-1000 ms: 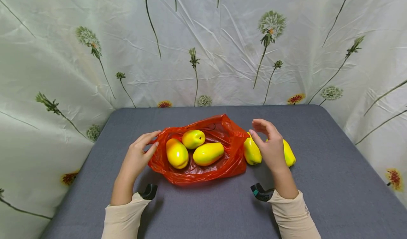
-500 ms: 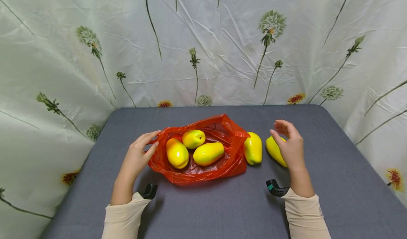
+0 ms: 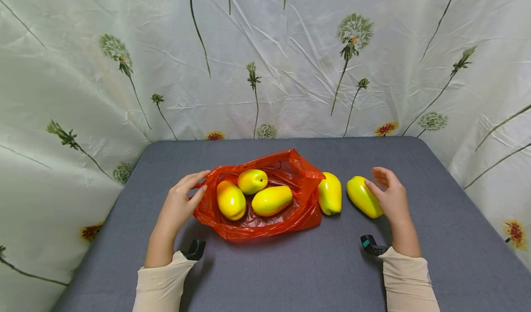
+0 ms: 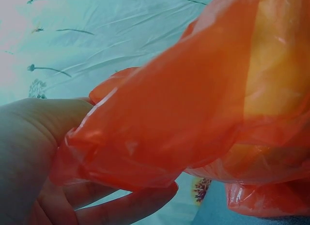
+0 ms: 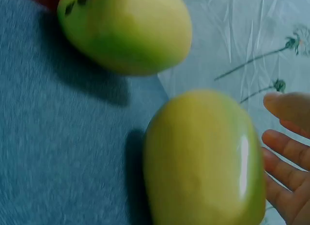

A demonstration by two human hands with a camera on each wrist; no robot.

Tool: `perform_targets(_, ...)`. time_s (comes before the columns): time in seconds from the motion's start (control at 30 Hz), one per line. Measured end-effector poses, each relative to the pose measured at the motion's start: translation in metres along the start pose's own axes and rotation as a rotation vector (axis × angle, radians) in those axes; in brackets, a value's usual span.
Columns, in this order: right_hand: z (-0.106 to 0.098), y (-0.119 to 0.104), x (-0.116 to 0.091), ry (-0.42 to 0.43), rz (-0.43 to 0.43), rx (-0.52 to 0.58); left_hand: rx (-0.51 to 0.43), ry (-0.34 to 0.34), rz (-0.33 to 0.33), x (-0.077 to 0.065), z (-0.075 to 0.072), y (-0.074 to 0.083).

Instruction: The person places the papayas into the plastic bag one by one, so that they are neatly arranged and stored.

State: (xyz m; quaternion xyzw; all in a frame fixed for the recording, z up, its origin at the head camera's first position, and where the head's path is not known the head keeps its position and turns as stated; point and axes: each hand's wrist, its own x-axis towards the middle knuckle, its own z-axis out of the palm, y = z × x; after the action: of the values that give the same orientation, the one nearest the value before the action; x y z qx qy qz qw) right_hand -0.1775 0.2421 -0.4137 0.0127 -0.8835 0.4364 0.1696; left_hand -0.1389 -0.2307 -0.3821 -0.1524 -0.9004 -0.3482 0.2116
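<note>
A red plastic bag (image 3: 265,231) lies open-mouthed on the grey table, with three yellow mangoes inside, one of them a reddish-tinged mango (image 3: 231,201) at the left. My left hand (image 3: 177,206) grips the bag's left edge; in the left wrist view the red film (image 4: 160,123) passes between thumb and fingers. Just right of the bag sits another mango (image 3: 330,194), partly behind its rim. Farther right lies a separate mango (image 3: 363,197). My right hand (image 3: 393,200) is at this one's right side, fingers spread and holding nothing, as the right wrist view also shows.
The grey table (image 3: 286,275) runs back to a pale curtain (image 3: 265,72) printed with dandelions, which also hangs on both sides. A black wrist camera (image 3: 195,250) sits on the left wrist and another wrist camera (image 3: 372,246) on the right.
My right hand has moved right, from beside the bag's right edge, past the nearer mango, and lowered to the far side of the rightmost mango. The left hand and bag stay still.
</note>
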Motion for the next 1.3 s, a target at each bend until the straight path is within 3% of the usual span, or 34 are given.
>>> perform_targets(0.5,-0.012,0.030,-0.006,-0.292,0.120,0.064,0.003,0.008,0.008,0.000,-0.001,0.000)
perform_targets(0.7,-0.012,0.034,-0.006,-0.347,0.137,0.051,0.007,0.011,0.009,0.000,-0.001,0.000)
perform_targets(1.0,-0.014,0.028,-0.007,-0.278,0.143,0.069,0.002,0.007,0.008,0.000,-0.001,0.001)
perform_targets(1.3,-0.013,0.010,-0.003,-0.119,0.039,0.164,0.008,0.007,0.010,0.000,-0.001,0.001)
